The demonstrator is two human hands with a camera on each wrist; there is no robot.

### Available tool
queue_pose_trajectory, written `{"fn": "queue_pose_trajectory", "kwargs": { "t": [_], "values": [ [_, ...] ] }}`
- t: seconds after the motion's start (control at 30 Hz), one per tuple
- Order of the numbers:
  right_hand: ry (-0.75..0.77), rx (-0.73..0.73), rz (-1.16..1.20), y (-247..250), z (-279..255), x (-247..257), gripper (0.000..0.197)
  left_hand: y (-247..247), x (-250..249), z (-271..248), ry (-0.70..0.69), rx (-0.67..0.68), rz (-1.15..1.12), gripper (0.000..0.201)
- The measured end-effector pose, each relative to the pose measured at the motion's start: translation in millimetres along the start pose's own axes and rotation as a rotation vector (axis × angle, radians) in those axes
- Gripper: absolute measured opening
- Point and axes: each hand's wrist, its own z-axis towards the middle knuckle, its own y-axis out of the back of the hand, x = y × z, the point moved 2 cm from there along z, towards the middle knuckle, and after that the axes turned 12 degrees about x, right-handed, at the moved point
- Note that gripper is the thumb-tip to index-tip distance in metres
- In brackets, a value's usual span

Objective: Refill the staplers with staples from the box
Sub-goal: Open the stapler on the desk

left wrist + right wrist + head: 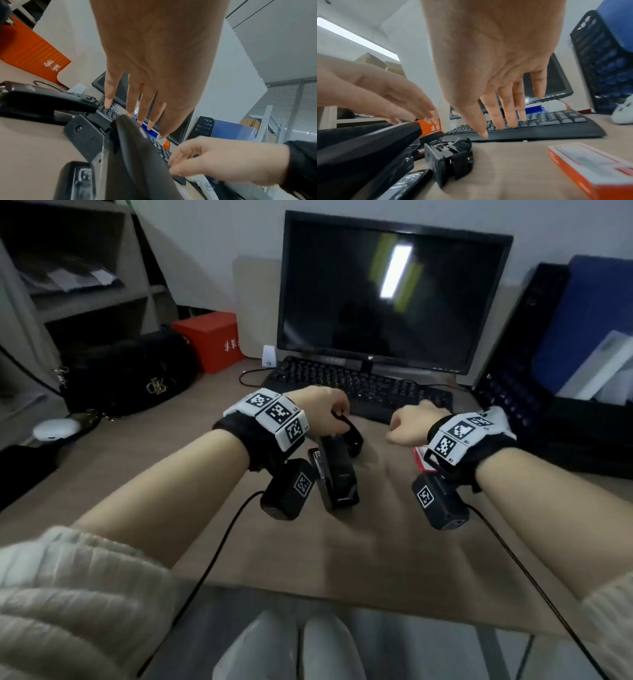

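Observation:
Two black staplers (337,474) lie side by side at the middle of the desk. The nearer one's cover (352,436) is swung up and back, and the fingers of my left hand (322,405) rest straight on its tip (130,129). In the right wrist view those fingers (423,112) lie along the cover's top. My right hand (404,428) hovers just right of the staplers, fingers loose (501,108), holding nothing. The orange-and-white staple box (590,167) lies flat on the desk under my right wrist (418,457).
A black keyboard (359,385) and a dark monitor (390,292) stand right behind the hands. A black handbag (130,374), a red box (209,340) and a white mouse (54,429) sit at the left. A black file rack (520,378) is at the right.

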Motion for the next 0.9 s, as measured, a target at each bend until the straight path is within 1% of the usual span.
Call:
{"fn": "queue_pose_trajectory", "kwargs": {
  "t": [0.03,0.07,0.13,0.23,0.3,0.4,0.47,0.53,0.6,0.7,0.77,0.8,0.83,0.9],
  "values": [
    [-0.009,0.057,-0.022,-5,-3,-6,0.032,-2,-5,-3,0.011,0.036,-0.008,0.041],
    [-0.024,0.101,-0.028,-9,-5,-12,0.030,-3,-8,-3,0.017,0.034,-0.013,0.041],
    [-0.048,0.170,-0.044,-19,-6,-22,0.037,-8,-14,-6,0.018,0.027,-0.026,0.040],
    [-0.067,0.183,-0.104,-26,2,-41,0.048,-14,-19,-2,0.019,0.055,-0.011,0.048],
    [-0.105,0.177,-0.107,-27,3,-50,0.056,-19,-15,3,0.077,0.085,0.041,0.060],
    [-0.134,0.234,-0.031,-28,10,-59,0.072,-26,-8,10,0.195,0.162,0.104,0.076],
    [-0.120,0.252,0.029,-30,14,-57,0.075,-28,-6,13,0.239,0.179,0.111,0.080],
    [-0.090,0.240,0.043,-32,16,-51,0.074,-30,-7,15,0.248,0.165,0.113,0.075],
    [-0.061,0.213,0.039,-34,16,-44,0.068,-32,-10,17,0.257,0.178,0.112,0.068],
    [-0.011,0.189,0.055,-37,16,-34,0.050,-35,-12,19,0.267,0.218,0.096,0.062],
    [0.010,0.158,0.103,-40,16,-28,0.038,-35,-11,21,0.269,0.215,0.085,0.059],
    [0.014,0.140,0.131,-41,17,-25,0.034,-34,-10,22,0.264,0.207,0.077,0.058],
    [0.017,0.124,0.152,-43,18,-22,0.035,-34,-10,23,0.256,0.198,0.069,0.056],
    [0.013,0.110,0.189,-44,22,-16,0.045,-33,-9,25,0.237,0.176,0.059,0.056]
  ]
}}
